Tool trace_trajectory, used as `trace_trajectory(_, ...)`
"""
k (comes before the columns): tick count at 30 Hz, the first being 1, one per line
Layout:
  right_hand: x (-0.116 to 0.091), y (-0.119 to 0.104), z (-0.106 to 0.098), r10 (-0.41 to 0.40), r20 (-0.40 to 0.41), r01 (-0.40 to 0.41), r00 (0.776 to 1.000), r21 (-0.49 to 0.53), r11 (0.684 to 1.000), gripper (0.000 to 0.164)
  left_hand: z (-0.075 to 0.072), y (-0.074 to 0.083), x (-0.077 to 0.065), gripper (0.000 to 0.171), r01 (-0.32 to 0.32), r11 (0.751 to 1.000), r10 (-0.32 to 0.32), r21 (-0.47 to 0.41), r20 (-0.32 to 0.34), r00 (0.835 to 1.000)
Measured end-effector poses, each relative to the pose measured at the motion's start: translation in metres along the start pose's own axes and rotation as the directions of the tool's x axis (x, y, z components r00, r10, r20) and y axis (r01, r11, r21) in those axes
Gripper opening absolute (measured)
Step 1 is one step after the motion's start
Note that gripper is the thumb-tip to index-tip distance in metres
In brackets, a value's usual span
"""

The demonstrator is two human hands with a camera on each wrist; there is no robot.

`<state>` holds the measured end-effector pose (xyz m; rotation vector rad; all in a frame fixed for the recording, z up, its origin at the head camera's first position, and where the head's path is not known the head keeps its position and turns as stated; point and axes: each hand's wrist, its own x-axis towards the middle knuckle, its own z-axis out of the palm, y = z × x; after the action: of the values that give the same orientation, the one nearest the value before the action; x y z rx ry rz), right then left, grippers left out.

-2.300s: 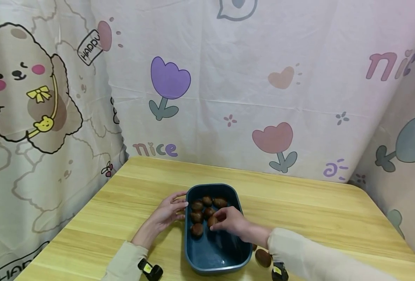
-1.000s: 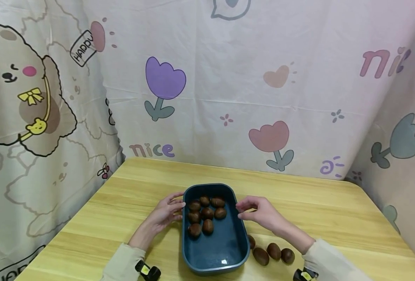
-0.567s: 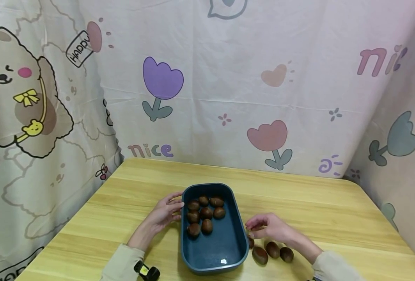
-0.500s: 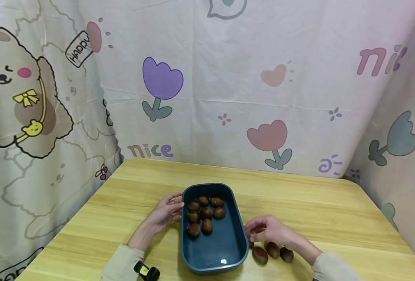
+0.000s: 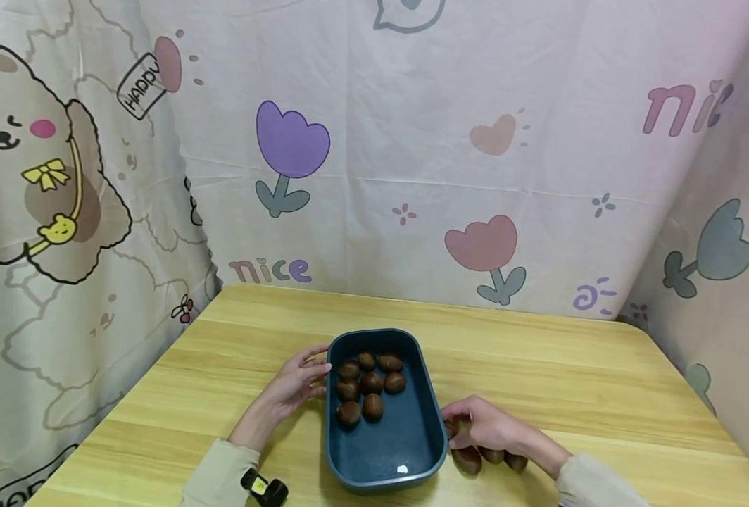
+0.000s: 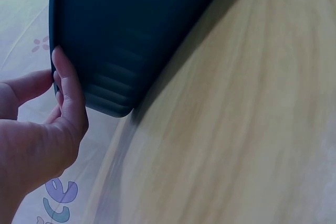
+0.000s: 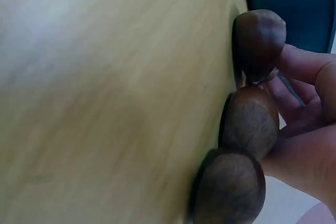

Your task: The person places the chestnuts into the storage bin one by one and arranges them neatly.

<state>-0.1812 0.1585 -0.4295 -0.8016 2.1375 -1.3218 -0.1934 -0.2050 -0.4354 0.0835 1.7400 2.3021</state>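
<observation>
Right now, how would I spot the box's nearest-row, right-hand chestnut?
On the wooden table, find the dark blue box. Its chestnuts lie in three rows; the nearest row has only two. Yours is the right-hand chestnut, narrower than its rounder left neighbour.

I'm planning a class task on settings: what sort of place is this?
Probably an indoor corner set up for filming: a wood-grain table, cartoon-printed cloth hung behind and beside it, and a small wrist-worn device, likely a camera.
</observation>
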Motion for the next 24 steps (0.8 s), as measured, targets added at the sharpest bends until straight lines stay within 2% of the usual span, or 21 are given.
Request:
trace_trajectory(7, -0.003, 0.007, -0.009, 0.020, -0.055, -0.019, 0.998, 0.020, 1.000, 0.034, 0.000, 0.000, 0.000, 0.053, -0.005, 1.000, 0.005, -0.007, 0.005, 1.000)
trace_trajectory(16, -0.002, 0.008, -0.015, 0.059, -0.149, -0.063, 0.987, -0.025, 0.998, 0.039, 0.000, -0.001, 0.000, 0.054, -0.008, 1.000, 0.008, -0.015, 0.003, 1.000)
trace_trajectory(21, 0.000, 0.000, -0.020, 0.070, -0.238, -0.082, 0.969, -0.040, 0.996, 0.044, 0.000, -0.001, 0.000, 0.054, -0.006, 1.000, 0.006, -0.012, 0.004, 1.000)
trace_trajectory(24, 0.002, -0.009, -0.023, 0.098, -0.284, -0.098, 0.954, 0.014, 0.995, 0.047, 0.000, -0.001, 0.001, 0.053, -0.007, 1.000, 0.007, -0.013, -0.001, 1.000)
